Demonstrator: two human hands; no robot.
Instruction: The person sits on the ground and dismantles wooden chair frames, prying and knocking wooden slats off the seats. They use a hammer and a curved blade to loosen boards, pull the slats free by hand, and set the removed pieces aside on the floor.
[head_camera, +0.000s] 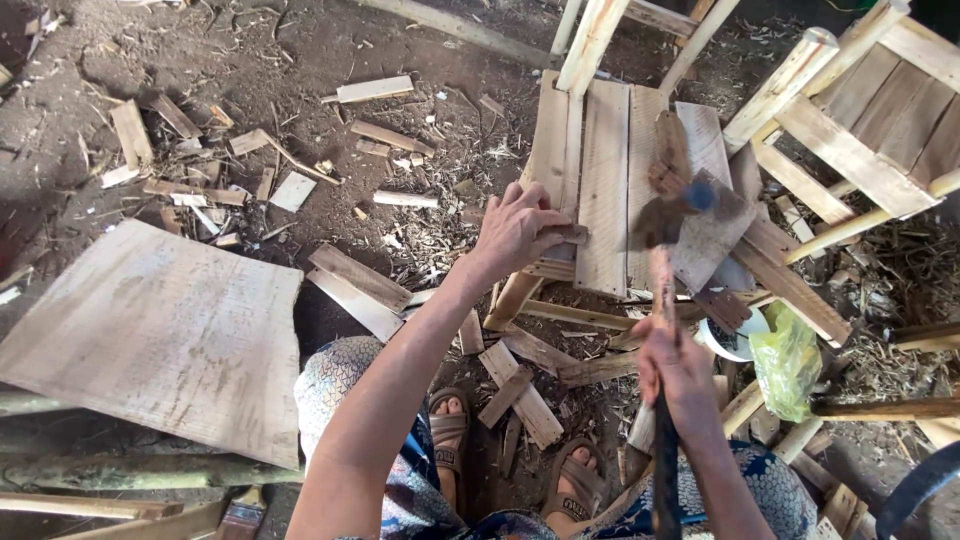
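1. Wooden stool (605, 190) lies ahead of both hands on the dirt floor (300, 40): pale slatted seat, rough unfinished planks, round pale legs running away from the person
2. Seat slats sit side by side, grain lengthwise; outer slat on the right-hand side looks greyer and more worn
3. Left hand (515, 230) rests on the near left edge of the seat, fingers curled over a small dark wood piece (570, 235), pinning it against the slat
4. Right hand (675, 370) is clenched round the handle of a hammer (662, 225), just nearer the person than the stool; hammer head is motion-blurred above the seat, right of the left hand, contact with the wood can't be told
5. Second stool frame (860, 130) stands further right of the right hand
6. Yellow-green plastic bag (785, 360) just right of the right hand
7. Big flat board (150, 330) well left of the left arm, offcuts scattered around it
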